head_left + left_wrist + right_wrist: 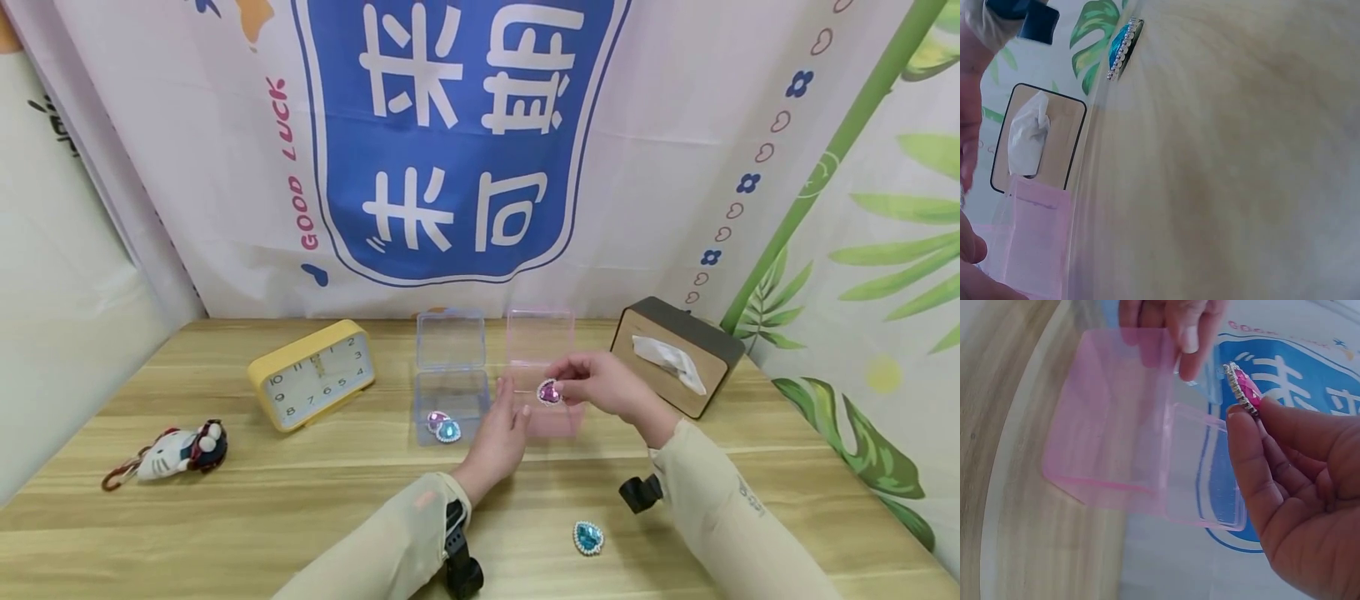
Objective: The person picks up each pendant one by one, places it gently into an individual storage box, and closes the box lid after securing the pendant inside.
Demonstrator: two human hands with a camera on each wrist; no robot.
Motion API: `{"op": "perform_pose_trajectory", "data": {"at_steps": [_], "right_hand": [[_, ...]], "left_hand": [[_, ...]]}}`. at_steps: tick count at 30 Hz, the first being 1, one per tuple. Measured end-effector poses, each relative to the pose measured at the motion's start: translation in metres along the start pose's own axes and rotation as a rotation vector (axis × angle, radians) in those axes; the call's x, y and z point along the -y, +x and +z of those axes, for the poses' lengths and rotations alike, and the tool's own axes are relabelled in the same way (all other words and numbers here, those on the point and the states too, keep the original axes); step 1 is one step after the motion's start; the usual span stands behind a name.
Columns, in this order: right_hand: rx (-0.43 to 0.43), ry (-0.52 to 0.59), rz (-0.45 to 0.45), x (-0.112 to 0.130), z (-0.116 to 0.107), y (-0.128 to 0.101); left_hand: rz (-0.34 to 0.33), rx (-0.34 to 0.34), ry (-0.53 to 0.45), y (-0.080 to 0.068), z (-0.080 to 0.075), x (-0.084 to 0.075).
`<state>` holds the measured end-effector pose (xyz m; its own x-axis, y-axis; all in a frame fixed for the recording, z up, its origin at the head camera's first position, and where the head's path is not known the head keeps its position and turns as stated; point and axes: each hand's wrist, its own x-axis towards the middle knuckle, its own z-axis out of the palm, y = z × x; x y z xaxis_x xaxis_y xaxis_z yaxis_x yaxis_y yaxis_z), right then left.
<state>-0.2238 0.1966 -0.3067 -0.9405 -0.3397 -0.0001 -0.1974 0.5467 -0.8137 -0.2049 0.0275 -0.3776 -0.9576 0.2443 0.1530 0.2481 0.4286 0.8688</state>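
Observation:
My right hand point(606, 385) pinches a pink heart-shaped gem point(1244, 389) with a beaded silver edge between thumb and forefinger. It holds the gem above the open pink clear box point(1107, 419), whose lid point(1204, 469) stands up behind. My left hand point(497, 435) rests with fairly straight fingers against the pink box's left side, thumb near the rim. Left of it stands an open blue clear box point(452, 383). Inside the blue box lie a purple-pink gem point(437, 421) and a light blue gem point(448, 431). A teal gem point(588, 537) lies on the table between my forearms.
A yellow alarm clock point(311, 375) stands left of the boxes. Farther left lies a small plush figure point(180, 450) with a cord loop. A tissue box point(675, 358) stands on the right behind my right hand. Printed curtains point(637, 167) hang behind the wooden table point(315, 508).

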Motion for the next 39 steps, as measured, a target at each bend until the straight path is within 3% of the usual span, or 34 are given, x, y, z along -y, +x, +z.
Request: {"op": "perform_pose_trajectory", "data": {"at_steps": [8,15,22,27,34,39], "right_hand": [[0.003,-0.028,0.064,-0.01,0.016,0.027],[0.011,-0.135,0.086,-0.013,0.029,0.041],[-0.011,-0.337,0.001,-0.015,0.042,0.049],[-0.025,-0.406,-0.02,-0.016,0.049,0.052],[-0.056,-0.349,0.013,-0.014,0.044,0.045],[-0.08,-0.272,-0.042,-0.006,0.031,0.027]], "left_hand": [[0.001,0.002,0.022,0.001,0.001,0.003],[0.016,-0.005,0.052,0.001,0.002,0.004],[0.041,-0.016,0.078,-0.001,0.002,0.003],[0.048,-0.028,0.087,-0.002,0.002,0.003],[0.044,-0.024,0.095,-0.002,0.002,0.005],[0.029,-0.01,0.08,-0.003,0.002,0.005]]}}
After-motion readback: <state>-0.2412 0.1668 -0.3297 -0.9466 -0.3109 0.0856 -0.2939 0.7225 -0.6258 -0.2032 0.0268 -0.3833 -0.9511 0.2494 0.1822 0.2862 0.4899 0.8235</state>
